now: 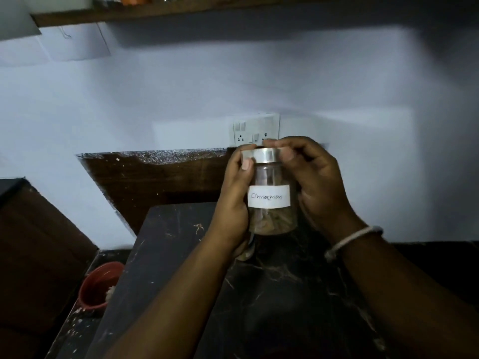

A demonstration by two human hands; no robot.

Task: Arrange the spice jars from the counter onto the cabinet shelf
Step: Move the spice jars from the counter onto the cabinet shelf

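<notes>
Sitting low at far left: a red bowl (99,286) beside the counter's left edge, with something pale inside that is too dim to identify.
Wooden shelf (155,12): runs along the top of the view, high above the hands; the items on it are cut off by the frame edge.
Wooden panel (155,180): dark brown, fixed to the pale wall behind the counter, its top edge speckled white.
Counter (181,255): black stone with pale veins and scratches, below both forearms.
Left hand (234,200): wraps around the left side of the jar's glass body, thumb pointing up and touching the lid's left edge.
Switchboard (255,129): white, with sockets and switches, on the wall just behind the jar's top.
Cinnamon jar (272,218): upright, held in the air above the counter between the two hands; brown pieces fill its lower part.
Paper label (268,200): white, handwritten "Cinnamon", facing the camera.
Lid (264,154): silver metal, seated on the jar's mouth.
Right hand (313,177): fingers curl over the lid from the right and pinch it, thumb on its front right edge; the palm stands apart from the glass.
Bangle (352,240): thin and pale, around the right wrist.
</notes>
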